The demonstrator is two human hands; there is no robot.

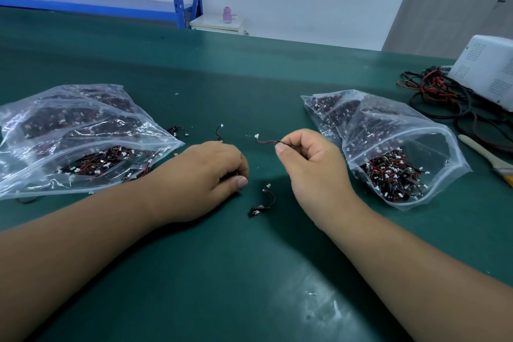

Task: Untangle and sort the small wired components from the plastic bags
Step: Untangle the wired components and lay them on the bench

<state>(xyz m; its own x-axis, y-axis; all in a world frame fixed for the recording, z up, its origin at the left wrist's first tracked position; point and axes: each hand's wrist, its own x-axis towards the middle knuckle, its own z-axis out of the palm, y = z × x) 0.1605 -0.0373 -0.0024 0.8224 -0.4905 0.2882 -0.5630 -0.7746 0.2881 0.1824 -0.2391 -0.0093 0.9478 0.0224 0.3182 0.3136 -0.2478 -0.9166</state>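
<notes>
On the green surface (249, 86), the right hand (311, 166) pinches one wired component (266, 141) between thumb and forefinger, its red-and-black lead and white plug sticking out to the left. Left of that hand, the left hand (205, 175) rests curled, fingers closed over something dark; what it is I cannot tell. Another loose component (262, 201) lies between the hands. An open bag (388, 147) of components sits right of the right hand, a second bag (77, 136) far left.

Left bag (69, 141), right bag (388, 147), loose component (262, 201) on table (249, 78) between.
</notes>
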